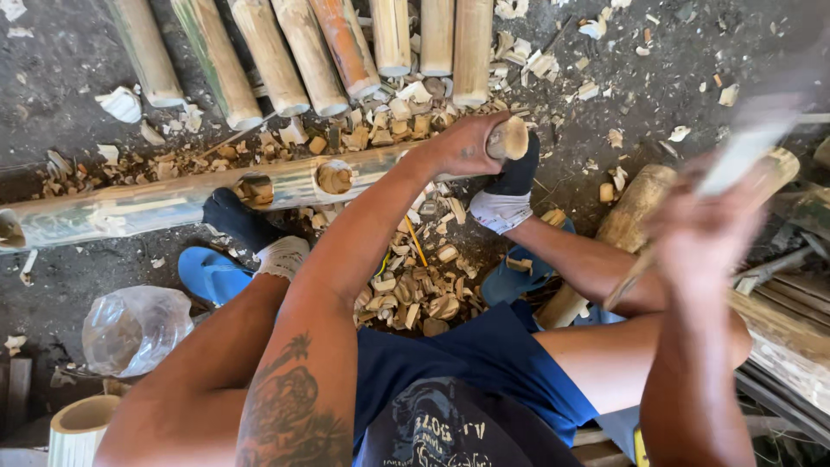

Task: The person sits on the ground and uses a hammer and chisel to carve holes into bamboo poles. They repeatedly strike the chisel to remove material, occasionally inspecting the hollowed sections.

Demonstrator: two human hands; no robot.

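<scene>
Two hands busy here: the left hand [467,143] is wrapped tight around the end of a long bamboo pole [173,201] lying across the dirt ground [52,69], pinned under two socked feet [506,195]. The right hand [705,233] is raised and blurred, fingers closed on a blade's handle, with the blade [748,143] itself a pale smear. Container-wise, the pole has notches cut into its top showing a hollow inside, a row of cut bamboo tubes [346,47] lies beyond, and a crumpled clear plastic bag [134,329] sits by a blue sandal [207,272]; can't tell what's in it. Wood chips [415,285] everywhere.
</scene>
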